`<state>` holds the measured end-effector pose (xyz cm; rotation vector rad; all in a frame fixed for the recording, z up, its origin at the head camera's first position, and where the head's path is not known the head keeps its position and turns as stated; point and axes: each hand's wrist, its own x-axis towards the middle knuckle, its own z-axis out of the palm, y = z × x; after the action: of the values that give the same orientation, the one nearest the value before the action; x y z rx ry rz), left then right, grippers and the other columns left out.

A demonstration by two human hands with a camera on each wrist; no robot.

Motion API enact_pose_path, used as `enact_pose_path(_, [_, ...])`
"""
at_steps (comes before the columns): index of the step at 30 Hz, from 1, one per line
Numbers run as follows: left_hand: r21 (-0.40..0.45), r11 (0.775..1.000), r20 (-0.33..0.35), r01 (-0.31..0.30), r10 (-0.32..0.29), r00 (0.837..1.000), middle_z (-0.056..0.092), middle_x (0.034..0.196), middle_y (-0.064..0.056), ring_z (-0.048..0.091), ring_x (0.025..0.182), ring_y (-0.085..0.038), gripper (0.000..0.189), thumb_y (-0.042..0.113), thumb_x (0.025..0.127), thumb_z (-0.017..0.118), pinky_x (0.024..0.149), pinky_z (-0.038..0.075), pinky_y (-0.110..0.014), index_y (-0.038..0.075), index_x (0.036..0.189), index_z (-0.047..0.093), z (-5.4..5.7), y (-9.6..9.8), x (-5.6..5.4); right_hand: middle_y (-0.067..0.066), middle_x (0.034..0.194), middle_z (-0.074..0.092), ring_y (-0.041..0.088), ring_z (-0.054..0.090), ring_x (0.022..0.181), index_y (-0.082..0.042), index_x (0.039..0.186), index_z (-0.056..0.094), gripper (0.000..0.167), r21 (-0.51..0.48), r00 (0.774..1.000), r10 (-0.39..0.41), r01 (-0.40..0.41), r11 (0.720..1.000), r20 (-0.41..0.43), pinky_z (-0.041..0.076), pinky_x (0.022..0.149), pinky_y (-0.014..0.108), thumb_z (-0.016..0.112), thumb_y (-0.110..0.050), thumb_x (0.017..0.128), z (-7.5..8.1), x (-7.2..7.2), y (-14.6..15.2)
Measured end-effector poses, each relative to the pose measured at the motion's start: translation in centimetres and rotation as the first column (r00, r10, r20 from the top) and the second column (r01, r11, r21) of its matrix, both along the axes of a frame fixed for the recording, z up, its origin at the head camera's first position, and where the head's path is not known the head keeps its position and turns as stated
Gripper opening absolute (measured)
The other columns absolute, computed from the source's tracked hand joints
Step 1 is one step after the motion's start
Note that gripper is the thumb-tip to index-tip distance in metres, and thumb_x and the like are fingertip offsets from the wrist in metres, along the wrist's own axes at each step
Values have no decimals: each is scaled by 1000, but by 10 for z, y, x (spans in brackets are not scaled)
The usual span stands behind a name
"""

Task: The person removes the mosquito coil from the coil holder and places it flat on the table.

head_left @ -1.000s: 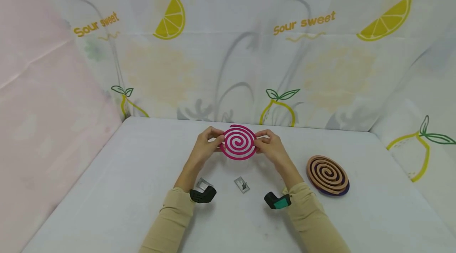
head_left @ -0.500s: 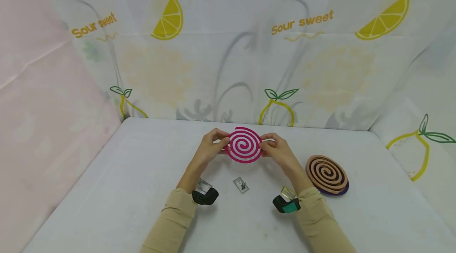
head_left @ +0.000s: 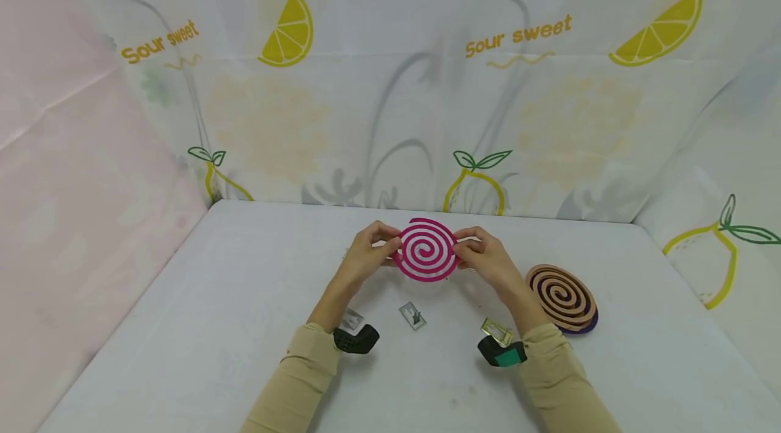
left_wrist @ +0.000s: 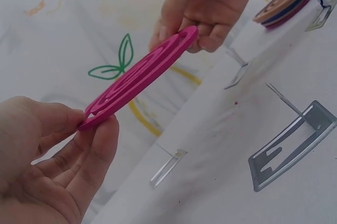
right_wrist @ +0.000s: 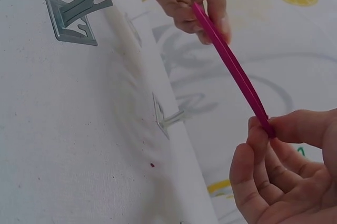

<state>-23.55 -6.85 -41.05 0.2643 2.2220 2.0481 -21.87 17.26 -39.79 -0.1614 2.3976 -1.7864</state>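
A magenta mosquito coil [head_left: 427, 279] is held up above the table, its spiral face toward the head camera. My left hand [head_left: 366, 257] pinches its left rim between thumb and fingers. At the opposite rim, my right hand [head_left: 490, 263] pinches it the same way. The right wrist view shows the coil [right_wrist: 234, 71] nearly edge-on, thin and flat. Below the hands a silver metal coil stand [head_left: 412, 316] lies on the table with its prong bent up. A gold stand [head_left: 497, 332] is near the right wrist, and another silver stand [head_left: 352, 320] is partly hidden by the left wrist.
A stack of coils [head_left: 561, 299], tan on top with dark purple beneath, lies to the right by the right forearm. Farther back, more stands [left_wrist: 168, 168] show beyond the hands. Small red crumbs [right_wrist: 152, 165] dot the white table. Printed cloth walls [head_left: 390, 101] enclose the back and sides.
Both hands have moved to the right, and slightly down, carrying the magenta mosquito coil between them. The gold stand by the right wrist has come into fuller view.
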Motion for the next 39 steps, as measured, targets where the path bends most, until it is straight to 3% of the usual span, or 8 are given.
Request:
enact_pose_path(26, [-16, 996, -38, 83, -84, 996, 60, 108, -18, 64, 79, -12, 24, 9, 92, 59, 72, 58, -30, -1, 113, 56, -7, 19, 5, 21, 113, 64, 10, 62, 82, -3, 125, 48, 34, 80, 999, 18, -14, 997, -47, 54, 77, 24, 56, -17, 95, 1, 4, 27])
enact_pose_path(39, [-20, 995, -5, 94, -94, 996, 56, 111, -17, 63, 72, -11, 23, 7, 93, 58, 73, 57, -30, 1, 115, 54, -16, 34, 10, 22, 110, 64, 12, 61, 83, -2, 123, 51, 32, 171, 995, 28, -12, 985, -93, 53, 73, 24, 56, -17, 95, 8, 6, 39])
